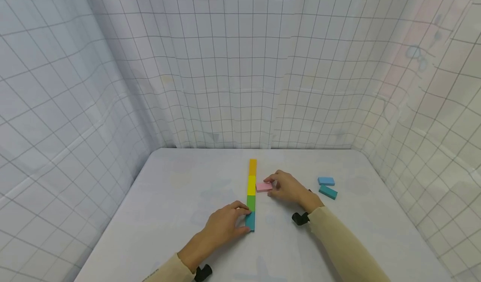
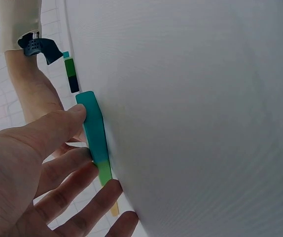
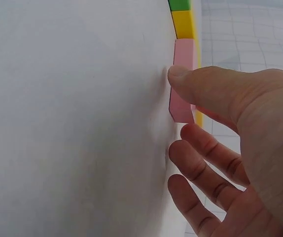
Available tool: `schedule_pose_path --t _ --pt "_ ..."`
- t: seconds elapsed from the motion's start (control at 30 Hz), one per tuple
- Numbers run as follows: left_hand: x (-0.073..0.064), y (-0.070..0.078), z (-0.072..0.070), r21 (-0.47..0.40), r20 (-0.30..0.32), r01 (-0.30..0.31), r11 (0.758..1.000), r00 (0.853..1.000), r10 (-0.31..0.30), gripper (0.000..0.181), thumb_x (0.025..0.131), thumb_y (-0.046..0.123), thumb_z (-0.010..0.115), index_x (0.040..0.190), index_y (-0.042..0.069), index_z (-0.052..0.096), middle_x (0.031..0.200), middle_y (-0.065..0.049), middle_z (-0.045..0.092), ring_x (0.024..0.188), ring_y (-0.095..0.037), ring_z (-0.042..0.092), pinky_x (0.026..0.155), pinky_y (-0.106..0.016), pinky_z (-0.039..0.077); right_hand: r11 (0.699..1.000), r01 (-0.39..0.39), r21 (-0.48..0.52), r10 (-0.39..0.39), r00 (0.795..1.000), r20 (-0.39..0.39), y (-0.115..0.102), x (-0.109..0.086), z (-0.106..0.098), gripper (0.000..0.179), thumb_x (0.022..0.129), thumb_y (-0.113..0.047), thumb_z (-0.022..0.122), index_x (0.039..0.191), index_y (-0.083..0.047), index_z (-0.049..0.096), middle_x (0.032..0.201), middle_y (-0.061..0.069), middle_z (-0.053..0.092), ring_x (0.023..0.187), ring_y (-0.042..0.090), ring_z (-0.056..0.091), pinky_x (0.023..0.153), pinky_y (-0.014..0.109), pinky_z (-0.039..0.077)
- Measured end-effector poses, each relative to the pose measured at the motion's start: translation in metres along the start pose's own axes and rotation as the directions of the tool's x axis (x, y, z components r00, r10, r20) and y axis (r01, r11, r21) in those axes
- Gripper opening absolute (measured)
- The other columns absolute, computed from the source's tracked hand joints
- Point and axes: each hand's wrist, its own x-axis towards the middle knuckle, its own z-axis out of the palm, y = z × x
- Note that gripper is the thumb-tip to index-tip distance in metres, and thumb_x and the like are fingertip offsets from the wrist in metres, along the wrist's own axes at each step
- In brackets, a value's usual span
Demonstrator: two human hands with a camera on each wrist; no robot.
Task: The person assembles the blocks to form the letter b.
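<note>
Orange [image 1: 253,167], yellow [image 1: 251,185], green [image 1: 251,202] and teal [image 1: 250,222] flat blocks lie end to end in a straight row. My left hand [image 1: 224,223] pinches the teal block at the row's near end. Its thumb is at the block's near end and a fingertip by the green seam. With thumb and finger, my right hand [image 1: 287,188] holds a pink block [image 1: 264,187] crosswise, its left end right at the yellow block's side. In the right wrist view the thumb lies across the pink block [image 3: 183,53], the other fingers spread off it.
To the right of my right hand, a light blue block [image 1: 325,181] and another teal block [image 1: 328,192] lie close together on the white table [image 1: 169,198]. White grid-lined curtains [image 1: 225,64] surround the table's back and sides.
</note>
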Motion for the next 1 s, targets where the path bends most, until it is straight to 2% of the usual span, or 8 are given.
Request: schedule_pose_path --t 0.23,0.43,0.67,1.0 --pt "0.003 -0.004 0.002 -0.001 0.003 0.007 1.0 1.0 -0.007 0.051 0.095 0.035 0.101 0.139 0.014 0.086 0.143 0.001 0.079 0.126 -0.022 0.081 0.102 -0.043 0.071 0.998 -0.049 -0.038 0.049 0.999 -0.022 0.003 -0.004 -0.005 0.043 0.103 -0.026 0.092 0.145 -0.026 0.081 0.137 0.002 0.073 0.11 0.019 0.065 0.104 0.043 0.065" --pt "0.002 -0.003 0.001 -0.005 0.007 0.008 1.0 1.0 -0.008 0.051 0.095 0.035 0.1 0.139 0.014 0.086 0.143 0.002 0.079 0.126 -0.022 0.081 0.101 -0.044 0.072 0.996 -0.066 -0.06 0.064 0.997 -0.031 0.005 -0.015 -0.013 0.046 0.104 -0.031 0.091 0.148 -0.027 0.079 0.141 0.003 0.072 0.119 0.023 0.067 0.107 0.048 0.066" --pt "0.002 -0.003 0.0 -0.013 -0.002 -0.004 1.0 1.0 0.004 0.051 0.095 0.034 0.1 0.139 0.014 0.085 0.143 0.001 0.079 0.127 -0.023 0.081 0.1 -0.044 0.072 0.994 -0.05 -0.1 0.044 0.997 -0.062 0.017 -0.029 -0.02 0.05 0.102 -0.038 0.092 0.148 -0.026 0.078 0.143 0.005 0.071 0.124 0.026 0.067 0.113 0.056 0.064" --pt "0.0 -0.003 0.001 -0.009 -0.012 -0.025 1.0 1.0 0.025 0.051 0.095 0.034 0.1 0.14 0.014 0.085 0.144 0.001 0.078 0.126 -0.024 0.081 0.097 -0.043 0.072 0.993 0.03 -0.117 -0.041 0.995 -0.092 0.036 -0.055 -0.032 0.057 0.099 -0.038 0.096 0.149 -0.015 0.078 0.145 0.014 0.072 0.125 0.032 0.068 0.107 0.059 0.063"
